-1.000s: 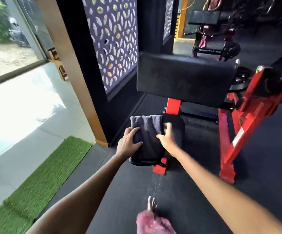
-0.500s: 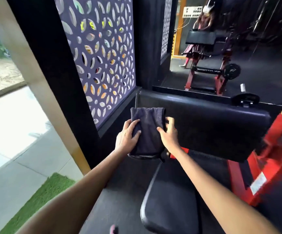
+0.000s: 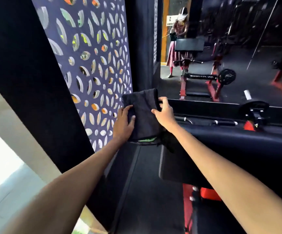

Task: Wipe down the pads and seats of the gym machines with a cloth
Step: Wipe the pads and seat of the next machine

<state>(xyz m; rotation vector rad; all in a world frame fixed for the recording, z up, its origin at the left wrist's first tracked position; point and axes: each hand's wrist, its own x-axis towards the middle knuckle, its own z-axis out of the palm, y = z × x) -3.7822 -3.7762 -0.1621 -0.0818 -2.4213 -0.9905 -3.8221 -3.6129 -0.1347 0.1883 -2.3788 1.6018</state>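
A folded dark grey cloth (image 3: 142, 114) is held up in front of me, above the left end of a wide black arm pad (image 3: 238, 149). My left hand (image 3: 124, 124) grips the cloth's left edge, thumb on top. Its upper right edge is pinched by my right hand (image 3: 164, 112). A green patch shows at the cloth's lower fold. The pad belongs to a red-framed machine (image 3: 189, 208) and runs off to the right under my right forearm.
A purple perforated wall panel (image 3: 94, 65) and a black pillar (image 3: 27, 81) stand close on the left. Ahead, a mirror (image 3: 221, 48) reflects a person at the red machine. A weight-plate holder (image 3: 255, 110) sits behind the pad. Pale floor lies at lower left.
The view rose and moved closer to the arm pad. Both hands lifted the cloth from the seat up to the pad's left end, keeping hold of it.
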